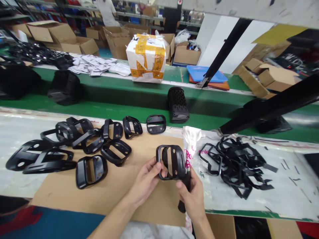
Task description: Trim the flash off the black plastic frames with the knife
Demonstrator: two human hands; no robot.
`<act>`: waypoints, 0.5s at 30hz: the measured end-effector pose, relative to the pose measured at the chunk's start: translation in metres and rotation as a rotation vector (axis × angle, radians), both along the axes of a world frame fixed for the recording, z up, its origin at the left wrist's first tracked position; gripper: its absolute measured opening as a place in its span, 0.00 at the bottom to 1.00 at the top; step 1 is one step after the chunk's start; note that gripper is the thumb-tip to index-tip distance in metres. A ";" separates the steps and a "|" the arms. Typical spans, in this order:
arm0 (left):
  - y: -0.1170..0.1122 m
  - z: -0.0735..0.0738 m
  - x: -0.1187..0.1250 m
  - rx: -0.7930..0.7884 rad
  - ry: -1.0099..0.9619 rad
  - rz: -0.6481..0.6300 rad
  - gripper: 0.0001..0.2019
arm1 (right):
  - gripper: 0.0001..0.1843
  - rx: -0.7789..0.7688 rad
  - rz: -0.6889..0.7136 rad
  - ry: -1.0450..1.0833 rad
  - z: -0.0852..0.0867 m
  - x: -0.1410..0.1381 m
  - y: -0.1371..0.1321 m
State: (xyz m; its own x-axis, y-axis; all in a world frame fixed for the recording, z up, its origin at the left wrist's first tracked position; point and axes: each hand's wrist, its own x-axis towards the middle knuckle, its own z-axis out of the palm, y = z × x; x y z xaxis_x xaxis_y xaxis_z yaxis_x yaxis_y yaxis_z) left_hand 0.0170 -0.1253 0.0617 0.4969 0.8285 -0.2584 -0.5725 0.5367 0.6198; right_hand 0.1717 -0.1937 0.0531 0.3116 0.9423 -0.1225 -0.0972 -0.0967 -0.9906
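Observation:
My left hand point(147, 176) is closed on the left edge of a black plastic frame point(178, 162) with a slot and small holes, raised above the cardboard sheet point(147, 202). In my right hand point(193, 196) is a black-handled tool point(181, 206), its upper end against the frame's lower right edge. What kind of tool it is does not show. My right thumb lies close to the frame's lower edge. To the left, several similar black frames point(91, 171) lie in a loose group. A tangled heap of thin black plastic strips and loops point(239, 169) lies to the right.
Black perforated housings point(178, 104) stand on the green conveyor belt point(119, 99). Beyond it are a taped white box point(146, 58), a pile of white packets point(93, 64) and blue trays point(206, 73). A slanted black post point(226, 48) rises at the right. Two people stand in the background.

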 end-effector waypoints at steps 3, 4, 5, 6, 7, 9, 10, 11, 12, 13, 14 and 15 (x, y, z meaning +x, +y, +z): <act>-0.007 -0.005 0.002 -0.012 0.017 0.020 0.21 | 0.22 -0.021 -0.033 -0.054 0.006 -0.001 0.003; -0.009 -0.007 0.001 -0.017 0.032 0.020 0.21 | 0.21 -0.027 -0.064 -0.076 0.008 -0.001 0.004; -0.011 -0.009 -0.001 -0.023 0.047 0.023 0.21 | 0.21 -0.034 -0.094 -0.095 0.011 -0.001 0.006; -0.013 -0.011 -0.002 -0.033 0.059 0.029 0.20 | 0.22 -0.038 -0.120 -0.108 0.013 -0.001 0.007; -0.015 -0.013 -0.004 -0.046 0.061 0.035 0.19 | 0.23 -0.044 -0.137 -0.115 0.015 -0.002 0.008; -0.019 -0.017 -0.005 -0.080 0.028 0.035 0.18 | 0.24 -0.053 -0.157 -0.116 0.016 -0.004 0.009; -0.021 -0.019 -0.005 -0.093 -0.001 0.033 0.17 | 0.25 -0.053 -0.163 -0.112 0.015 -0.006 0.009; -0.023 -0.020 -0.004 -0.100 -0.032 0.031 0.17 | 0.25 -0.048 -0.168 -0.107 0.014 -0.009 0.010; -0.025 -0.020 -0.002 -0.104 -0.059 0.034 0.17 | 0.25 -0.041 -0.174 -0.103 0.012 -0.011 0.010; -0.026 -0.020 0.000 -0.107 -0.080 0.041 0.18 | 0.24 -0.034 -0.183 -0.103 0.011 -0.014 0.010; -0.027 -0.020 0.002 -0.109 -0.094 0.049 0.19 | 0.24 -0.027 -0.194 -0.106 0.009 -0.016 0.010; -0.028 -0.020 0.005 -0.111 -0.102 0.056 0.19 | 0.23 -0.022 -0.206 -0.112 0.007 -0.018 0.010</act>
